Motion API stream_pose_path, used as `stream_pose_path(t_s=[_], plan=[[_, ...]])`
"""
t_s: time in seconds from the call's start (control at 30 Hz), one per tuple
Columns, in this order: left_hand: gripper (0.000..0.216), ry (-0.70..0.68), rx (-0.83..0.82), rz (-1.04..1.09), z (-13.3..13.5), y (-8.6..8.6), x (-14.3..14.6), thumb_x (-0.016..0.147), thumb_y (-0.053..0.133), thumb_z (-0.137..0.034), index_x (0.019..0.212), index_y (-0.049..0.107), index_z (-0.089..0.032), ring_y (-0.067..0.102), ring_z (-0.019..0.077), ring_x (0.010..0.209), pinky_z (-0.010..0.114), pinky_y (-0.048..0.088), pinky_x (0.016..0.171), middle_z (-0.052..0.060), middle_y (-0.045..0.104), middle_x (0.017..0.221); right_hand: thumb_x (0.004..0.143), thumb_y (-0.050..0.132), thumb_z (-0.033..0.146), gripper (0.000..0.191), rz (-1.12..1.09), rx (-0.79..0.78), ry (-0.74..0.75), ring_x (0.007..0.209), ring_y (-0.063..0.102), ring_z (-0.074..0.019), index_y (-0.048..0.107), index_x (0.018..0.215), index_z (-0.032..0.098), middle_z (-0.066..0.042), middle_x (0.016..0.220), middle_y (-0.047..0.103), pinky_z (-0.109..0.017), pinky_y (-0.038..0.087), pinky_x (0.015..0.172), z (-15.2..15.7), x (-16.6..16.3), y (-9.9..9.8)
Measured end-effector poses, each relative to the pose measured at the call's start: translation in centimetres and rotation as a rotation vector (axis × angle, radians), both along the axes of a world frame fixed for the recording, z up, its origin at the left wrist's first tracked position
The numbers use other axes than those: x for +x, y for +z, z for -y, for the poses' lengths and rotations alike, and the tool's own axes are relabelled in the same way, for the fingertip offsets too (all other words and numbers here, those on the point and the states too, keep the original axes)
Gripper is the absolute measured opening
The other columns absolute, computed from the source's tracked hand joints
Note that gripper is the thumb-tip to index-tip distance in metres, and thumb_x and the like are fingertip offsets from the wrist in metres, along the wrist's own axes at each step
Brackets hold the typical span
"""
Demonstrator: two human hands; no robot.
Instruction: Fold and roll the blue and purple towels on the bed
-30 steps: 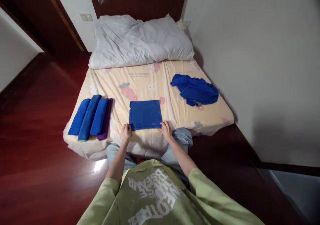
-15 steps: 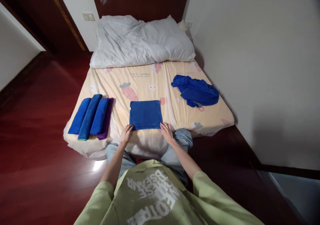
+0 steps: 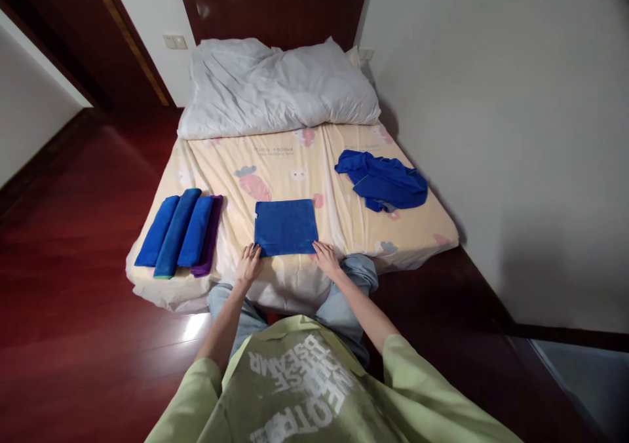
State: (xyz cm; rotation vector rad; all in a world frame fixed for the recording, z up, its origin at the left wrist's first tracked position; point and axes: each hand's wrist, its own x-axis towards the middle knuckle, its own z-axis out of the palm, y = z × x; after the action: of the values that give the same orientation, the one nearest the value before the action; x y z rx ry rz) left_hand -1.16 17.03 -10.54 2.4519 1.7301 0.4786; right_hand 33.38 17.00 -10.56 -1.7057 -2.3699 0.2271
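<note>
A folded square blue towel [image 3: 285, 227] lies flat near the front edge of the bed [image 3: 304, 161]. My left hand [image 3: 248, 264] rests at its near left corner, fingers stretched out onto the edge. At the near right corner my right hand [image 3: 325, 259] does the same, fingers flat and touching the cloth. Neither hand lifts the towel.
Three rolled blue towels and a purple one [image 3: 179, 233] lie side by side at the bed's left front. A crumpled blue cloth pile [image 3: 383, 182] sits at the right. A white duvet [image 3: 275, 86] covers the head end. The white wall runs along the right, red wood floor on the left.
My left hand has opened from a curled grip at the towel's corner to flat fingers. The camera has shifted slightly; the towel has not moved.
</note>
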Motion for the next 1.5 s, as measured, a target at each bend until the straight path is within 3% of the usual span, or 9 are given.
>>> stream_pose_path(t_s=[0.37,0.67,0.93,1.17,1.33,1.5], plan=[[0.036,-0.093,-0.120,0.027,-2.6,1.2,-0.6,0.085,0.051,-0.007,0.114,0.069,-0.015,0.060,0.0324,0.124,0.048,0.044,0.109,0.020,0.068,0.127,0.088,0.053,0.004,0.045,-0.070,-0.029,-0.017,0.123,0.062,-0.0306,0.070,0.128,0.018,-0.017,0.133,0.067,-0.047,0.045,0.106,-1.6,-0.5,1.0],[0.049,-0.176,-0.202,0.152,1.6,-0.6,-3.6,0.084,0.044,-0.004,0.125,0.067,-0.015,0.061,0.0273,0.125,0.043,0.047,0.109,0.014,0.066,0.135,0.086,0.051,0.003,0.046,-0.160,-0.053,0.085,0.124,0.063,-0.0253,0.072,0.125,0.017,-0.013,0.130,0.070,-0.042,0.048,0.108,2.6,1.2,0.1],[0.052,0.049,-0.211,0.380,2.0,-1.3,-3.5,0.076,0.048,-0.002,0.119,0.070,-0.020,0.067,0.0212,0.114,0.038,0.052,0.106,0.007,0.073,0.120,0.079,0.050,-0.002,0.049,-0.375,-0.034,-0.068,0.114,0.064,-0.0237,0.074,0.117,0.017,-0.011,0.113,0.074,-0.041,0.051,0.105,2.2,0.7,-0.5],[0.048,0.077,-0.206,0.442,1.7,-1.5,-2.9,0.074,0.048,-0.004,0.112,0.071,-0.020,0.065,0.0221,0.111,0.038,0.053,0.102,0.007,0.073,0.114,0.075,0.050,0.001,0.049,-0.492,-0.017,-0.148,0.112,0.063,-0.0248,0.074,0.114,0.021,-0.009,0.110,0.074,-0.042,0.051,0.101,2.2,1.1,-1.2],[0.027,0.145,-0.205,0.474,1.0,-1.5,-3.1,0.087,0.051,-0.021,0.106,0.071,-0.019,0.066,0.0237,0.098,0.037,0.054,0.093,0.009,0.073,0.100,0.082,0.050,0.011,0.035,-0.594,-0.031,-0.186,0.106,0.065,-0.0248,0.073,0.106,0.019,-0.011,0.105,0.074,-0.040,0.052,0.099,1.5,1.9,-1.9],[0.026,0.236,-0.201,0.480,0.7,-1.6,-2.7,0.093,0.051,-0.039,0.094,0.067,-0.019,0.065,0.0242,0.086,0.036,0.053,0.083,0.009,0.068,0.086,0.090,0.053,0.030,0.026,-0.606,-0.053,-0.302,0.097,0.068,-0.0252,0.069,0.105,0.017,-0.012,0.101,0.073,-0.038,0.054,0.092,0.8,1.8,-3.1]])
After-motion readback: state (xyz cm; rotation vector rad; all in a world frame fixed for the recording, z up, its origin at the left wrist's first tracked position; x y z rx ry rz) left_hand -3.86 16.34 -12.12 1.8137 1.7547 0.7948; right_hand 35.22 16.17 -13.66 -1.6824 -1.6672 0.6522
